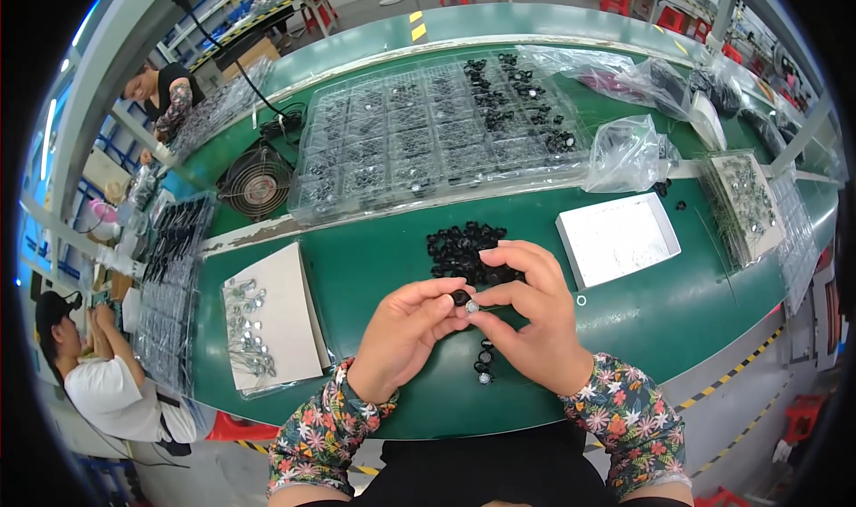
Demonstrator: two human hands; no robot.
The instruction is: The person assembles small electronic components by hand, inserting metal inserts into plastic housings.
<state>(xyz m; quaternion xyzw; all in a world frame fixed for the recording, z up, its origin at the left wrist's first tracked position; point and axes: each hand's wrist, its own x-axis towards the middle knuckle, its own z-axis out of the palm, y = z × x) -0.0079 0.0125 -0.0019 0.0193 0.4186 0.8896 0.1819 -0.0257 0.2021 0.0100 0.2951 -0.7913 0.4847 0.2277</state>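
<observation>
Over the near middle of the green table, both hands meet with fingertips almost touching. My left hand (pixel 401 329) pinches a small round black part (pixel 460 297) between thumb and fingers. Close against it, my right hand (pixel 546 329) holds a small silver round piece (pixel 473 308) between thumb and fingertips. Whether the two pieces touch or are joined, I cannot tell. Just beyond the fingers lies a heap of small black parts (pixel 455 247), partly covered by my right hand. A short row of black parts with silver centres (pixel 484 364) rests between my wrists.
A cardboard sheet (pixel 290 306) bears silver pieces at left; another board (pixel 744 199) with similar pieces lies right. A shallow white box (pixel 618 239) sits right of my hands. Behind are a divided clear tray (pixel 392 141), a fan (pixel 256 181) and plastic bags (pixel 624 155). Co-workers sit left.
</observation>
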